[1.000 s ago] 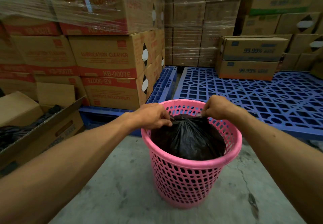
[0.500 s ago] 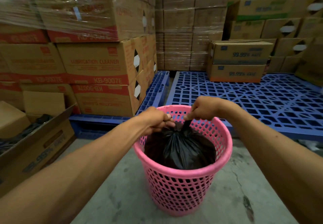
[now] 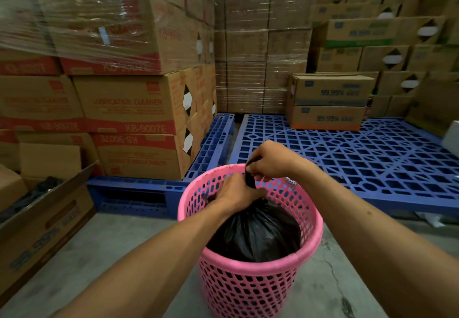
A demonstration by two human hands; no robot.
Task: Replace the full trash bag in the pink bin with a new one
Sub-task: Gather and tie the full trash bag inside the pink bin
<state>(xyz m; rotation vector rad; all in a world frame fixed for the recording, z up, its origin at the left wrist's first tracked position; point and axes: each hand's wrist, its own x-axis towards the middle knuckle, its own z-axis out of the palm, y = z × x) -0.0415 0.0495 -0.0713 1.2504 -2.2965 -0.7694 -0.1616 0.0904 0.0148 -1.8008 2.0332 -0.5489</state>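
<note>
A pink perforated bin (image 3: 250, 283) stands on the concrete floor in front of me. Inside it sits a full black trash bag (image 3: 255, 230), its top gathered into a twisted neck. My left hand (image 3: 236, 191) is closed around the bag's neck just above the bulge. My right hand (image 3: 270, 161) pinches the upper end of the twisted neck, held a little above the bin's far rim. Both hands touch the bag and sit close together.
Blue plastic pallets (image 3: 347, 158) lie behind the bin, with stacked cardboard boxes (image 3: 129, 109) on the left and at the back. An open carton (image 3: 42, 208) holding dark material stands at the left. Bare concrete floor (image 3: 99, 248) surrounds the bin.
My hands have come together from the bag's two sides to its middle. The bag's mouth is now gathered into a neck, with my right hand above my left.
</note>
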